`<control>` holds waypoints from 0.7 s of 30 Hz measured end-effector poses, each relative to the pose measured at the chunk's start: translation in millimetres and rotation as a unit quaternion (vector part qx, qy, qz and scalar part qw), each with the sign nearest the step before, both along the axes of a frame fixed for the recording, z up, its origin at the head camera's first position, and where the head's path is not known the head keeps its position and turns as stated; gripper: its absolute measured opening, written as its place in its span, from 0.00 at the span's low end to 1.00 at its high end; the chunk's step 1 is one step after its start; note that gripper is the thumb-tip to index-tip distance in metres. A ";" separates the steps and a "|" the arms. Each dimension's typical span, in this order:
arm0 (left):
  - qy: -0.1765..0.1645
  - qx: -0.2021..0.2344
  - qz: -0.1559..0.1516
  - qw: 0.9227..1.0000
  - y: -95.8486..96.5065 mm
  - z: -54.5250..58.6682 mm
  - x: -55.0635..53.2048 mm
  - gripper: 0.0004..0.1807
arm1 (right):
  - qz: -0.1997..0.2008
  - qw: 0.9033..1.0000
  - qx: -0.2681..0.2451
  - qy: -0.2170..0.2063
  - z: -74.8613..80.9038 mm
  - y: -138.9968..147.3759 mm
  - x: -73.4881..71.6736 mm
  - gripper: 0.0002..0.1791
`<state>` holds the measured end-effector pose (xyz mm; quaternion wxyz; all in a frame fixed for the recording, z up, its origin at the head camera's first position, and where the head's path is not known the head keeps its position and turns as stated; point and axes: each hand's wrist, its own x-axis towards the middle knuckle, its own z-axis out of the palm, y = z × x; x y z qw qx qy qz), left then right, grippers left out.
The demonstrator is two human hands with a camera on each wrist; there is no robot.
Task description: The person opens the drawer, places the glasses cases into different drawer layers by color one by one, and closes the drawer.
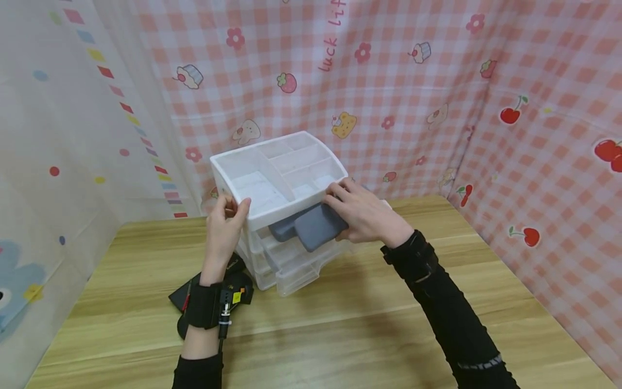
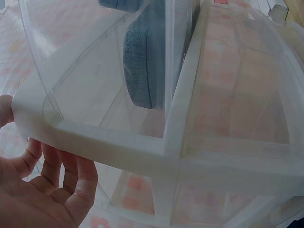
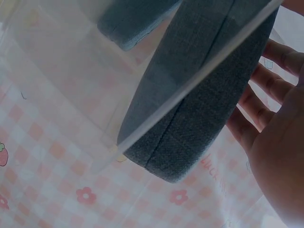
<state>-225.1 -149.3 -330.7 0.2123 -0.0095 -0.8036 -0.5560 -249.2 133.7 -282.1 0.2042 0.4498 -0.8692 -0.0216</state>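
Note:
A white plastic drawer organizer [image 1: 264,219] with an open divided top and clear drawers stands tilted on the table. Its front left upper corner is held by my left hand [image 1: 223,229], with the thumb on the rim and the fingers curled under the edge, as the left wrist view shows. My right hand [image 1: 366,213] grips a grey fabric-covered glasses case [image 1: 318,228] by its right side. That case slants out of the upper drawer, and the drawer's clear wall crosses it in the right wrist view [image 3: 190,102]. Behind it lies a second grey case [image 1: 283,229], partly hidden.
A lower clear drawer [image 1: 297,278] juts out at the front. Black items [image 1: 240,283], including a flat box, lie left of the organizer beside my left wrist. Behind the wooden table [image 1: 311,346] hangs a pink checked curtain [image 1: 291,48].

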 end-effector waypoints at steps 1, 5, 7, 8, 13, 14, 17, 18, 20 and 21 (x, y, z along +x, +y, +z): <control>0.000 0.000 0.000 1.000 -0.1 -0.1 0.0 0.15 | 0.004 1.000 0.000 0.000 0.0 -0.9 -0.3 0.41; -0.003 -0.001 0.001 1.000 0.2 -0.1 0.4 0.15 | 0.018 1.000 -0.002 -0.004 -0.8 -3.8 -2.2 0.41; -0.002 -0.003 0.003 1.000 0.6 0.2 0.2 0.15 | 0.023 1.000 -0.004 -0.014 -1.4 -5.0 -3.5 0.41; -0.001 -0.002 0.004 1.000 0.8 0.3 0.1 0.15 | 0.023 0.999 -0.005 -0.022 -1.9 -5.5 -4.1 0.41; 0.002 0.001 0.004 1.000 1.5 0.6 -0.7 0.15 | 0.019 0.998 -0.009 -0.063 -3.6 -7.4 -7.5 0.40; 0.002 0.002 0.004 1.000 1.4 0.5 -0.8 0.15 | 0.017 0.997 -0.010 -0.068 -3.8 -7.6 -8.1 0.40; 0.003 0.003 0.004 1.000 0.6 0.1 -1.2 0.15 | 0.012 0.997 -0.009 -0.082 -4.3 -8.3 -10.0 0.40; 0.002 0.002 0.005 1.000 0.4 -0.1 -1.3 0.15 | 0.011 0.996 -0.009 -0.087 -4.4 -8.7 -10.6 0.39; 0.004 0.002 0.006 1.000 -0.2 -0.2 -1.4 0.15 | 0.013 0.995 -0.010 -0.101 -4.8 -9.4 -11.7 0.39; 0.004 0.002 0.007 1.000 -0.4 -0.3 -1.4 0.15 | 0.013 0.994 -0.011 -0.108 -5.3 -9.8 -12.5 0.39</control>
